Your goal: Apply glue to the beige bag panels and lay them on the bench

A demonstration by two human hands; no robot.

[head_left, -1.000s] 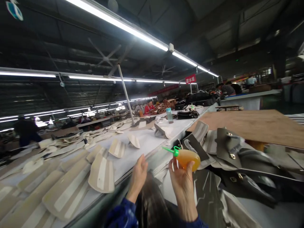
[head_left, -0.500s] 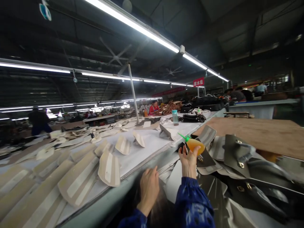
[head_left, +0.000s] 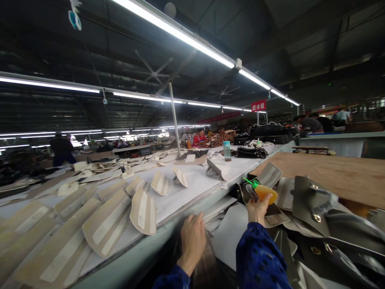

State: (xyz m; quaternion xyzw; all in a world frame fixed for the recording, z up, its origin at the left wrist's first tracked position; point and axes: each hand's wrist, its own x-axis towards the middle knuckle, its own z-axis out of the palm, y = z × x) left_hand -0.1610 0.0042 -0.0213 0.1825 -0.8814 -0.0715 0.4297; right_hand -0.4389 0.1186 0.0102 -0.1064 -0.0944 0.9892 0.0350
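Note:
My right hand [head_left: 258,209] is closed around a squeeze bottle [head_left: 264,192] with a yellow-orange body. Its green nozzle [head_left: 251,182] tilts up and left, above a pile of dark and pale bag pieces [head_left: 309,200]. Lower and to the left, my left hand [head_left: 193,241] is beside the table's front edge, fingers loosely extended with nothing visible in them. Below it is a brown, blurred surface [head_left: 207,265]. Curved beige flaps with pale strips, such as one flap [head_left: 143,210], lie on the white tabletop [head_left: 186,200] to the left.
A teal-lidded drink bottle [head_left: 227,151] stands farther back, beside a stack of dark pieces [head_left: 251,152]. A pole [head_left: 174,118] rises from the table. To the right is a brown board [head_left: 345,170]. A person in red [head_left: 199,138] is at the far end.
My right hand has moved right and slightly down with the squeeze bottle, over the bag pieces. My left hand stays near the table edge. The view has shifted slightly left.

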